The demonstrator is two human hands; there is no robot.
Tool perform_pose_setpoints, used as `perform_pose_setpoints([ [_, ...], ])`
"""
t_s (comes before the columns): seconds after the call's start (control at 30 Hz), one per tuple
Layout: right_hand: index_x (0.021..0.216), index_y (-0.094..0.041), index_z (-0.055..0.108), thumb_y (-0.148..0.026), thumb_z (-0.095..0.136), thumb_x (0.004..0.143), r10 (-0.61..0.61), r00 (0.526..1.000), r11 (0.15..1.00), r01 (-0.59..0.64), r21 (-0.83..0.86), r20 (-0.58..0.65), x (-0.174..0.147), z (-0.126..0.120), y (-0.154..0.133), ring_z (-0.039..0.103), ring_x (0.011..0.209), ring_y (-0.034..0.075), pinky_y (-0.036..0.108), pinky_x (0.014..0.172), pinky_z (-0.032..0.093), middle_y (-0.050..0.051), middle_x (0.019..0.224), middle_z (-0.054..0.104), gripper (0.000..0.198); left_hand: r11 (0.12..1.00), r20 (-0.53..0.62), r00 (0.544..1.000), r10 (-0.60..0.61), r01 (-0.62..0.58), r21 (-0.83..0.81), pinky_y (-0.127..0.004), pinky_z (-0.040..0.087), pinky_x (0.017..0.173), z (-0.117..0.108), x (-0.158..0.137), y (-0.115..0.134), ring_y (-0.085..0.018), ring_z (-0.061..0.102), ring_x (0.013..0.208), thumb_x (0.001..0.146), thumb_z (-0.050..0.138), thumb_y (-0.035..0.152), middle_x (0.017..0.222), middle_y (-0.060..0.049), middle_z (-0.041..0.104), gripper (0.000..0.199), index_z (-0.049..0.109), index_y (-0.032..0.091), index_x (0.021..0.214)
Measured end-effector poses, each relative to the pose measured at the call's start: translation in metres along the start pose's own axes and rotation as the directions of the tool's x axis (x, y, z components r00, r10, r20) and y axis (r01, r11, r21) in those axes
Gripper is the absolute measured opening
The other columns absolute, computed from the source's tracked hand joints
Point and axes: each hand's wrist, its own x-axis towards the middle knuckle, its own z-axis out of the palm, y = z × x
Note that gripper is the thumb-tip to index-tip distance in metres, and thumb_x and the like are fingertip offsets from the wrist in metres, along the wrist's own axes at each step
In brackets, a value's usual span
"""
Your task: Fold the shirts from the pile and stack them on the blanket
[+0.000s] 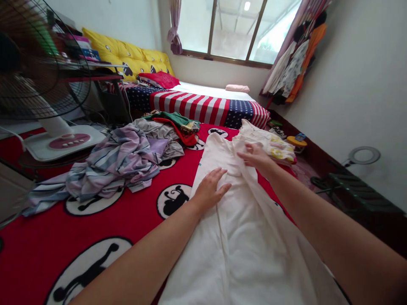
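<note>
A long white garment [235,237] lies stretched away from me over the red blanket; its exact kind I cannot make out. On its left part rests my left hand [211,188], palm down with the fingers spread. My right hand [256,157] is at the garment's right side near the far end, its bent fingers closed on the fabric edge. From there a loose fold runs down toward me along the right side. Just beyond the right hand sits a pile of folded white and yellow patterned clothes [276,146].
The red blanket [140,224] has round monkey-like prints. Crumpled clothes [121,156] are heaped at the left beside a standing fan [68,140]. A bed with a flag-patterned cover [193,106] stands under the window. A ring light [364,155] is on the right.
</note>
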Motion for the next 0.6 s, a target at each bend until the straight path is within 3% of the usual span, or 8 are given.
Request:
perform_pose_setpoints([
  [0.07, 0.125, -0.015, 0.054, -0.037, 0.078, 0.066, -0.039, 0.975, 0.995, 0.018, 0.099, 0.219, -0.021, 0.014, -0.012, 0.065, 0.098, 0.023, 0.031, 0.073, 0.055, 0.017, 0.13, 0.056, 0.067, 0.998, -0.022, 1.0, -0.003, 0.002, -0.058, -0.036, 0.032, 0.114, -0.002, 0.0, -0.003, -0.02, 0.042, 0.135, 0.09, 0.057, 0.032, 0.144, -0.012, 0.048, 0.046, 0.052, 0.017, 0.133],
  [0.13, 0.121, -0.015, 0.058, -0.038, 0.075, 0.071, -0.095, 0.95, 0.993, 0.071, 0.089, 0.298, -0.048, 0.009, -0.014, 0.064, 0.101, 0.023, 0.034, 0.081, 0.054, 0.016, 0.13, 0.057, 0.057, 0.996, -0.032, 1.0, 0.0, -0.002, -0.084, -0.036, 0.033, 0.114, -0.002, 0.0, -0.004, -0.02, 0.043, 0.134, 0.088, 0.058, 0.028, 0.142, -0.012, 0.05, 0.045, 0.053, 0.016, 0.132],
  [0.23, 0.105, -0.016, 0.065, -0.041, 0.068, 0.076, -0.086, 0.953, 0.985, 0.124, -0.116, 0.29, -0.094, -0.024, -0.003, 0.066, 0.092, 0.023, 0.036, 0.08, 0.054, 0.012, 0.111, 0.068, 0.039, 0.996, -0.019, 1.0, 0.014, -0.016, -0.084, -0.036, 0.033, 0.114, -0.001, 0.002, -0.005, -0.022, 0.045, 0.132, 0.085, 0.061, 0.023, 0.14, -0.014, 0.051, 0.047, 0.054, 0.013, 0.131],
  [0.4, 0.099, -0.019, 0.067, -0.044, 0.065, 0.077, 0.075, 0.958, 0.907, 0.049, -0.419, 0.276, -0.178, -0.089, 0.025, 0.067, 0.088, 0.024, 0.034, 0.076, 0.053, 0.008, 0.099, 0.07, 0.033, 0.999, -0.003, 0.999, 0.038, -0.039, -0.032, -0.036, 0.036, 0.111, 0.002, 0.002, -0.005, -0.023, 0.049, 0.128, 0.084, 0.06, 0.019, 0.135, -0.013, 0.054, 0.046, 0.055, 0.014, 0.129],
  [0.5, 0.101, -0.022, 0.066, -0.04, 0.07, 0.073, 0.152, 0.944, 0.859, 0.021, -0.511, 0.294, -0.223, -0.109, 0.036, 0.066, 0.089, 0.025, 0.031, 0.074, 0.052, 0.006, 0.1, 0.071, 0.034, 0.999, 0.007, 0.999, 0.046, -0.046, 0.005, -0.037, 0.037, 0.11, 0.003, 0.001, -0.003, -0.024, 0.05, 0.126, 0.083, 0.06, 0.018, 0.135, -0.013, 0.055, 0.046, 0.056, 0.014, 0.128],
  [0.6, 0.085, -0.023, 0.065, -0.036, 0.069, 0.073, 0.167, 0.925, 0.861, 0.031, -0.507, 0.341, -0.256, -0.114, 0.038, 0.063, 0.071, 0.02, 0.026, 0.061, 0.048, 0.002, 0.08, 0.07, 0.018, 0.999, -0.007, 0.999, 0.039, -0.039, -0.013, -0.036, 0.04, 0.108, 0.004, 0.001, -0.001, -0.023, 0.053, 0.122, 0.082, 0.06, 0.018, 0.13, -0.012, 0.058, 0.044, 0.058, 0.014, 0.126],
])
